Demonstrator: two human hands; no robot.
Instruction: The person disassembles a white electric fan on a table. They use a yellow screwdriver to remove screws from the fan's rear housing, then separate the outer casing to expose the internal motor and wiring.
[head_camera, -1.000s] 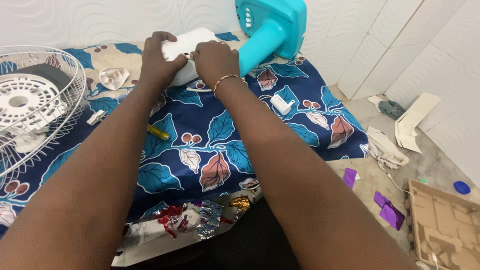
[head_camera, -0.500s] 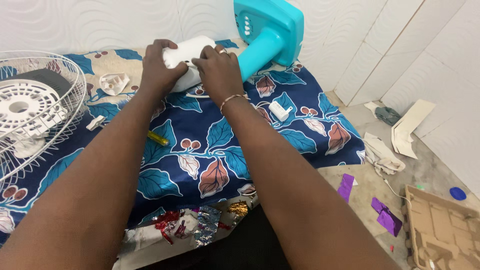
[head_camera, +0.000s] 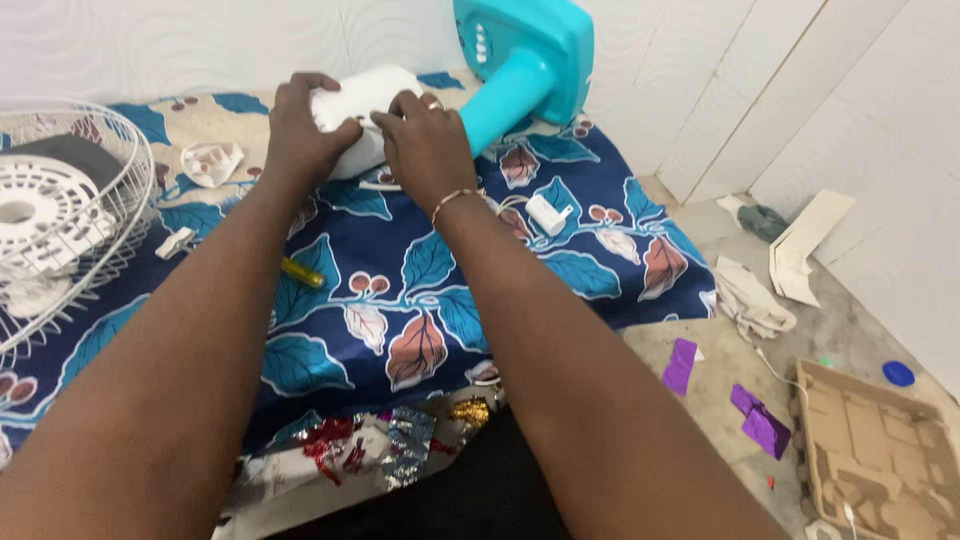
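Note:
Both my hands grip a white plastic fan motor housing at the far side of the cloth. My left hand wraps its left side, and my right hand, with a bracelet on the wrist, presses on its right side. The housing joins a turquoise fan stand that lies tilted against the wall.
A white wire fan guard lies at the left on the blue leaf-patterned cloth. A yellow screwdriver, small white plastic parts and a white bracket lie around. Foil scraps, purple paper and cardboard litter the floor.
The view has shifted slightly; my hands stay on the white housing, with the right hand's fingers moved a little over its top.

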